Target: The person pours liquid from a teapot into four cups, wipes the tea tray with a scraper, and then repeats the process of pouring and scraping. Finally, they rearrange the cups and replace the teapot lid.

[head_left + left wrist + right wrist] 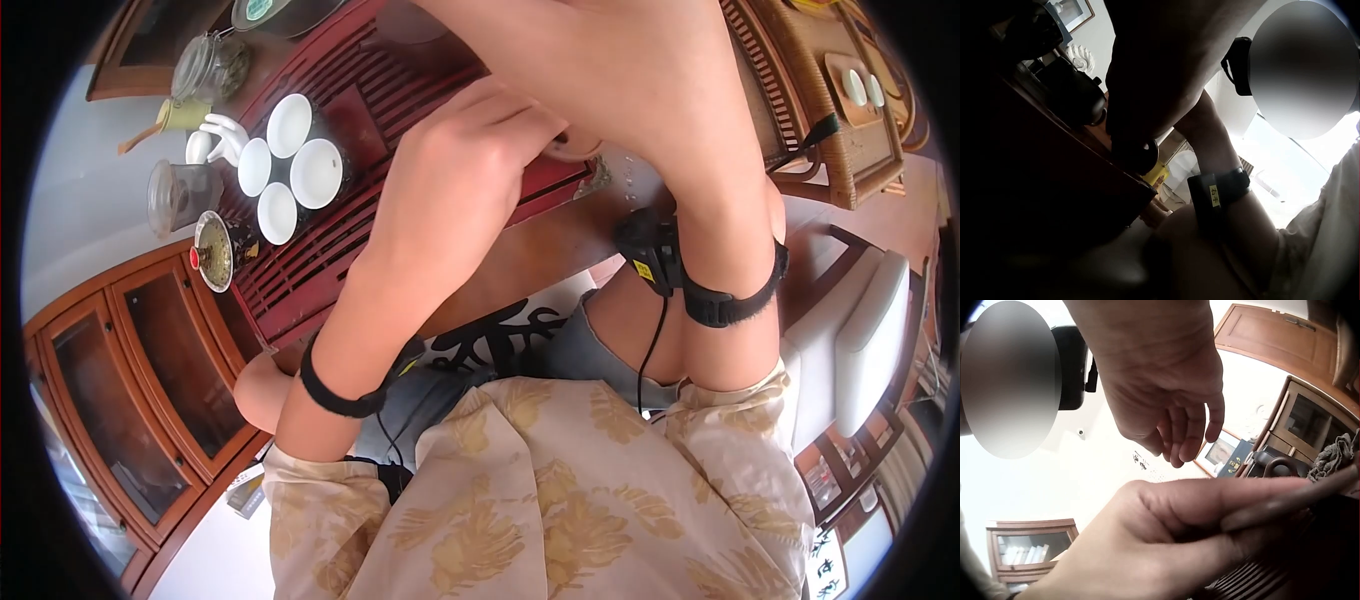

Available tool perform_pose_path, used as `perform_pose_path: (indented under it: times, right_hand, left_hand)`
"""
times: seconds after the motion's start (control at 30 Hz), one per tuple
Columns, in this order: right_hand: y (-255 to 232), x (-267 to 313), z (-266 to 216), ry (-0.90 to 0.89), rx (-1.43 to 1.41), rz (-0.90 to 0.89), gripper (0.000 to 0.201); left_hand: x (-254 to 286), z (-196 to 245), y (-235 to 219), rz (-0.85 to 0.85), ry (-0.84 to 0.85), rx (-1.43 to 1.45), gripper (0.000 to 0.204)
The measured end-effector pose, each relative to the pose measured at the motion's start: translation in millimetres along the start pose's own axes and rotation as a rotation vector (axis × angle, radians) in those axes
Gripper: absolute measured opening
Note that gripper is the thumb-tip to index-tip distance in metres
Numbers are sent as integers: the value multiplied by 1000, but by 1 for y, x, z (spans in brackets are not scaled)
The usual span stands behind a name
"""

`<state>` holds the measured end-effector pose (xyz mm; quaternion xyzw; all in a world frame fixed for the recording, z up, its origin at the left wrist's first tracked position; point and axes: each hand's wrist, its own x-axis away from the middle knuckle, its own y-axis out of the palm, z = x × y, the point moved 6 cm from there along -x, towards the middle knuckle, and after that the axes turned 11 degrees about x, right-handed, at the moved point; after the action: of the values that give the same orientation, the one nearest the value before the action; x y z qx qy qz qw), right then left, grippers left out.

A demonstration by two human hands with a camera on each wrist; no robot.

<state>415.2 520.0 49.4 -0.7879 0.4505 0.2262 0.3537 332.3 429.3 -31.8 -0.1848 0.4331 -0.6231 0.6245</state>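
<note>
My left hand is over the near edge of the red slatted tea tray. Between its thumb and fingers it pinches a thin, smooth brown piece with a rounded end, seen edge-on in the right wrist view; the rest of it is hidden. Above and across the left hand hangs my right hand. In the right wrist view its fingers droop loosely, with nothing held. Under the right hand, a small brown round thing shows partly in the head view.
Several white cups stand at the tray's left, near a white hand-shaped ornament, a glass jar and a patterned lidded bowl. A dark kettle stands behind. Wooden cabinets are left, a white-cushioned chair right.
</note>
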Motion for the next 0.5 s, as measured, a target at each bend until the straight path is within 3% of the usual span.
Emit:
perform_pose_path:
  times: [0.17, 0.33, 0.5]
  right_hand:
    - [1, -1, 3, 11, 29, 10, 15]
    - [0, 0, 2, -11, 28, 29, 15]
    - [0, 1, 4, -14, 36, 19, 17]
  left_hand:
    - [32, 1, -12, -27, 59, 5, 42]
    - [53, 5, -28, -76, 1, 31, 41]
    - [41, 8, -30, -49, 29, 9, 40]
